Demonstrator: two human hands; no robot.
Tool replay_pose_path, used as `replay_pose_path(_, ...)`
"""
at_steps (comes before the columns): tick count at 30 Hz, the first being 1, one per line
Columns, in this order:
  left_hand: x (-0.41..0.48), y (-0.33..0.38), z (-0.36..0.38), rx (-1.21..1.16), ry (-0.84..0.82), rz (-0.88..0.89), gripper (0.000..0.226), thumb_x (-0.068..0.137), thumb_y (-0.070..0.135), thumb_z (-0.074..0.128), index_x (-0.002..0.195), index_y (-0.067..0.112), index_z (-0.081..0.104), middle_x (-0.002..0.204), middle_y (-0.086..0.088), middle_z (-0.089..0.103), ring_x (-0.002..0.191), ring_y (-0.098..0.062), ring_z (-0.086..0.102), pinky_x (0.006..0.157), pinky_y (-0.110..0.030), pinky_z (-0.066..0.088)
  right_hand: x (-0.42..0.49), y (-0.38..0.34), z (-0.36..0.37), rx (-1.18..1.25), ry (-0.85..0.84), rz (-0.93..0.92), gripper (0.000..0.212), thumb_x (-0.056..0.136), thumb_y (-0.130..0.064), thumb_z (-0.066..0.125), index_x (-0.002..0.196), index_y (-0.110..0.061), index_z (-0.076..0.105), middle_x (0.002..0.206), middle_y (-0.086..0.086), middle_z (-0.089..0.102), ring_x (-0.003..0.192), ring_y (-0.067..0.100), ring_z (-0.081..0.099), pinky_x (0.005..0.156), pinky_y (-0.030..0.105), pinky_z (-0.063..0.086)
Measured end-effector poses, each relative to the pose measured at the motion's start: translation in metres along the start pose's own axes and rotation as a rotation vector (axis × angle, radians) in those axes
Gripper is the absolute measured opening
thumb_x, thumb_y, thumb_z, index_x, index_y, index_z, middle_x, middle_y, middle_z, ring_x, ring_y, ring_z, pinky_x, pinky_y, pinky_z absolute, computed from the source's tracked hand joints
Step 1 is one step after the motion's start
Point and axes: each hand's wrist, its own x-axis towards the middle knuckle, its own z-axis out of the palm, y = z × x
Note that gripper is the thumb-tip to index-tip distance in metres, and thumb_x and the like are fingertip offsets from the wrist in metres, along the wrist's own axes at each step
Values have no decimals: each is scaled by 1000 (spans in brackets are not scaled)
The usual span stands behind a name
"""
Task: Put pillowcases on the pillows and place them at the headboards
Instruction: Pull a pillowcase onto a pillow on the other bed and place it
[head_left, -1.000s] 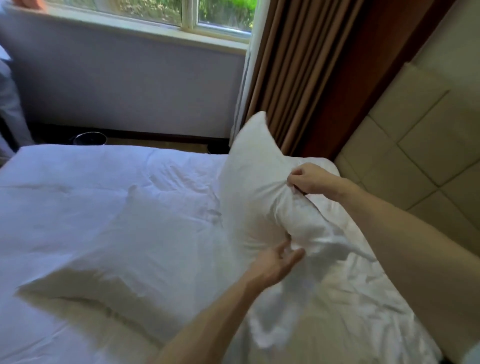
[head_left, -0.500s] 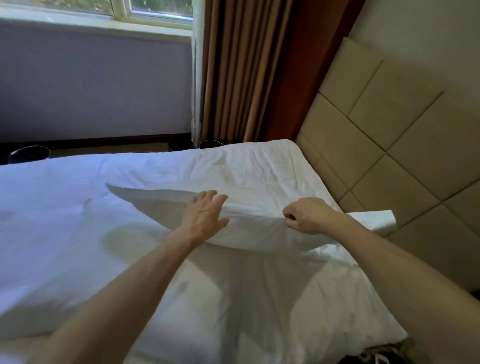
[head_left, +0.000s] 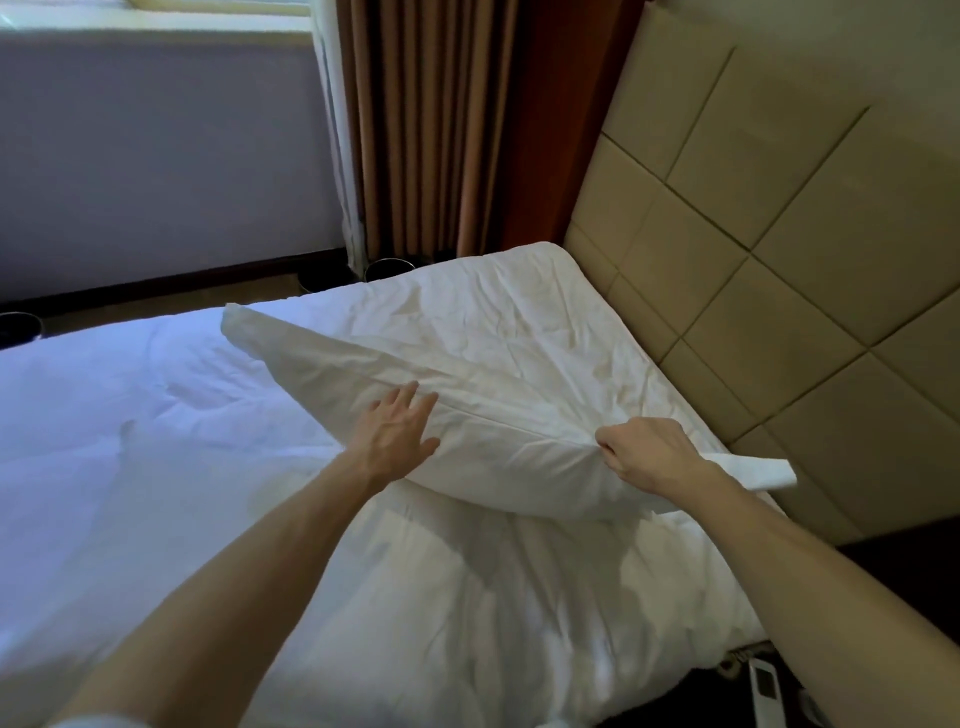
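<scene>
The soft white pillow (head_left: 493, 415) looked puffy and wrinkled at the top end of the white bed (head_left: 130, 441), just beside the tan headboard (head_left: 779, 260) made of padded squares. The left hand (head_left: 397, 441) lay flat on its near side with fingers spread, and the right hand (head_left: 649, 457) pinched the cloth at its corner. A loose flap (head_left: 753, 470) stuck out past that hand, maybe the pillowcase's open end.

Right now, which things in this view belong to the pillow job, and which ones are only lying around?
Belong to the job: pillow, pinched by the right hand, with the left hand flat on it; headboard; bed.
Just lying about: curtain; dark bin on the floor; white remote beside the bed.
</scene>
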Motion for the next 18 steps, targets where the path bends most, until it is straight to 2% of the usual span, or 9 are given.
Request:
replay_pose_path(2, 17, 10, 7, 14, -103, -9, 76, 94, 55, 48, 155, 23, 14, 163, -17, 5, 149, -35, 11, 115, -50, 25, 3, 3, 7, -11, 42, 22, 21, 96, -24, 38, 78, -19, 47, 64, -3, 46, 62, 23, 49, 51, 32, 29)
replay_pose_path(4, 34, 19, 15, 35, -154, 6, 74, 96, 54, 43, 155, 21, 11, 162, -19, 3, 150, -35, 8, 115, -50, 26, 9, 6, 15, -10, 51, 52, 18, 95, -22, 41, 79, -20, 48, 68, -2, 46, 64, 23, 48, 54, 32, 31)
replay_pose_path(7, 53, 28, 24, 57, -127, 25, 63, 96, 46, 45, 148, 18, 23, 154, -19, 22, 143, -36, 26, 107, -50, 37, 21, 8, 27, 0, 23, 103, 16, 96, -24, 45, 94, -22, 61, 91, 2, 54, 82, 25, 55, 64, 34, 35)
replay_pose_path(10, 69, 27, 29, 87, -53, 51, 50, 90, 27, 54, 134, 17, 35, 139, -15, 37, 130, -33, 41, 99, -48, 44, 34, 11, 37, 25, 1, 133, 19, 95, -21, 46, 107, -20, 61, 107, 5, 58, 99, 26, 57, 78, 37, 40)
replay_pose_path(13, 78, 20, 34, 177, -15, 75, 72, 79, 11, 63, 142, 18, 29, 144, -17, 36, 134, -35, 37, 110, -51, 34, 46, 12, 43, 21, 1, 152, 24, 92, -12, 45, 114, -18, 56, 113, 8, 57, 105, 27, 56, 87, 38, 41)
replay_pose_path(15, 85, 14, 35, 198, 6, 71, 85, 79, 7, 65, 150, 17, 20, 152, -19, 29, 141, -36, 30, 115, -52, 27, 52, 15, 44, 11, 12, 150, 26, 91, -11, 46, 114, -18, 53, 114, 8, 56, 105, 28, 56, 87, 38, 41)
replay_pose_path(18, 105, 2, 29, 229, -2, 104, 93, 82, 23, 74, 154, 18, 15, 159, -22, 18, 148, -36, 18, 118, -50, 21, 57, 24, 43, 24, 55, 128, 17, 91, -11, 47, 105, -18, 53, 103, 5, 59, 92, 27, 59, 77, 37, 39)
